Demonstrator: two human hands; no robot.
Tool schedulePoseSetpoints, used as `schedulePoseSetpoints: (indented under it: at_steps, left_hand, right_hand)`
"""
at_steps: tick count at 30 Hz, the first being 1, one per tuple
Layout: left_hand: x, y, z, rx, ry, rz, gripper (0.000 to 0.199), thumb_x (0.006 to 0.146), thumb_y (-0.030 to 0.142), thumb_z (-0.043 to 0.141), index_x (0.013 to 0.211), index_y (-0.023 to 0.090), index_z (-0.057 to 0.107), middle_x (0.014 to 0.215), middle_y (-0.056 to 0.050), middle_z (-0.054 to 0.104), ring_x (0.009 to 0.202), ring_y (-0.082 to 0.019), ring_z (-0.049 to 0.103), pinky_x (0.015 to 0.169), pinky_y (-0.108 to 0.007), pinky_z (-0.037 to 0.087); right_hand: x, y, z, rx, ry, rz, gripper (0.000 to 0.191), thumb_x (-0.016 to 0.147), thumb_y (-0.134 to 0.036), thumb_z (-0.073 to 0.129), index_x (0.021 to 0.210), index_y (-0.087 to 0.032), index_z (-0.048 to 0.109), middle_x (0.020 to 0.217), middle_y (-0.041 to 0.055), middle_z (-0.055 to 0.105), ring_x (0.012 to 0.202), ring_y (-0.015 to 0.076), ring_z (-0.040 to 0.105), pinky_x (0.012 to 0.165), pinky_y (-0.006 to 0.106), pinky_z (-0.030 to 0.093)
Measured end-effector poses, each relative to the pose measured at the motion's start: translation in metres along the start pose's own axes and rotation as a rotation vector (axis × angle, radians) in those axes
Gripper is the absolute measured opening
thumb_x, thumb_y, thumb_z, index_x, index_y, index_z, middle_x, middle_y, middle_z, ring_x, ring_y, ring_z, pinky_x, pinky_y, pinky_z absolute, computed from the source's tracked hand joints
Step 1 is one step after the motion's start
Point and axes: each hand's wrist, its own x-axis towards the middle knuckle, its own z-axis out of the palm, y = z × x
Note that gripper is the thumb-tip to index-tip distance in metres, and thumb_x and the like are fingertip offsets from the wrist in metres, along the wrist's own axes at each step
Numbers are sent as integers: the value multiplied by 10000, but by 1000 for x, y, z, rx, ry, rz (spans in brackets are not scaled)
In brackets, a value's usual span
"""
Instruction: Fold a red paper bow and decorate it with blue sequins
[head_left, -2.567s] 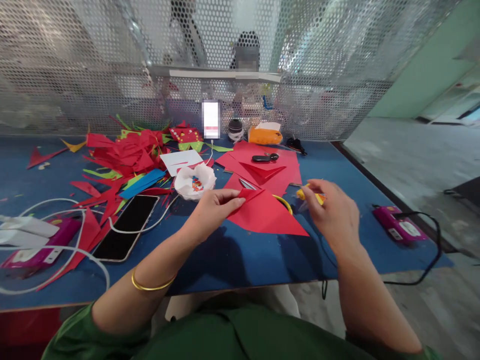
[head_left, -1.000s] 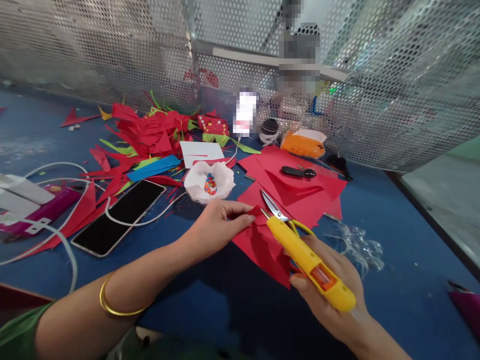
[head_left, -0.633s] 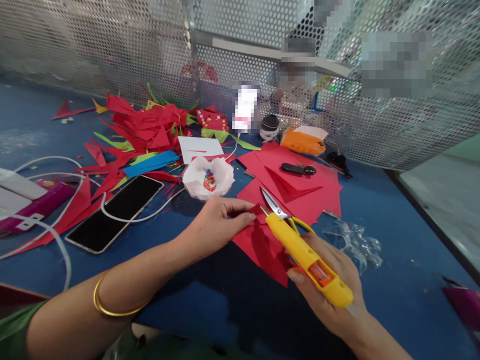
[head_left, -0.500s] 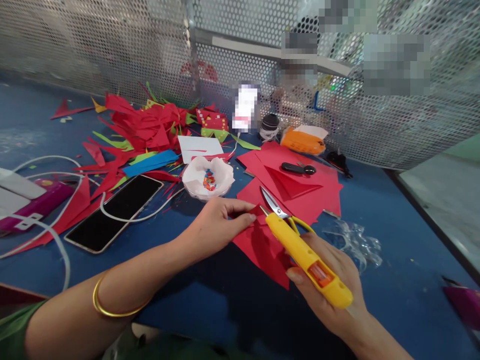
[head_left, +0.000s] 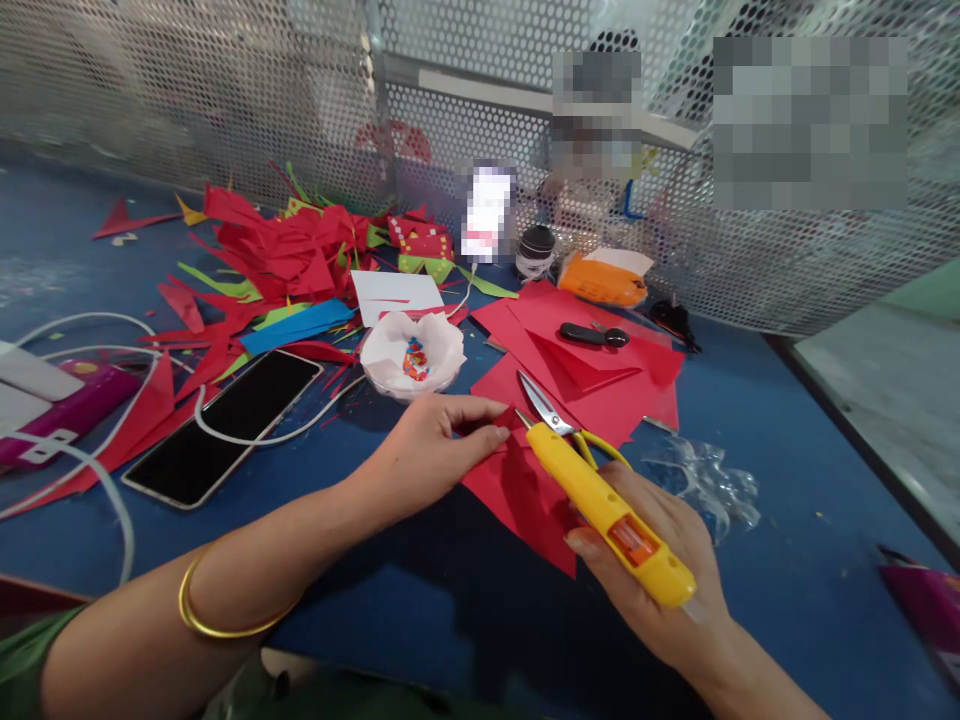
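Fingers of my left hand pinch a corner of the folded red paper sheet, which hangs over the blue tabletop. My right hand's fingers wrap the yellow plastic glue gun, its metal tip at that corner, beside the yellow-handled silver scissors. Behind lie flat red sheets.

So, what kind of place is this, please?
Probably a craft workshop: a blue table holds a heap of cut paper, scissors lie by red sheets, and the right hand holds a yellow glue gun.
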Motion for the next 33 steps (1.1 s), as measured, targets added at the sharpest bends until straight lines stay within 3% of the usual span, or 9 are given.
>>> schedulePoseSetpoints:
  at_steps: [33]
  left_hand:
    - [-2, 4, -1, 15, -27, 4, 316, 851, 351, 595, 1022, 149, 766, 964, -56, 767, 871, -200, 658, 812, -318, 494]
  right_hand:
    - [-2, 0, 0, -1, 6, 40, 281, 976, -399, 514, 771, -207, 526, 622, -9, 533, 501, 121, 501, 448, 261, 394]
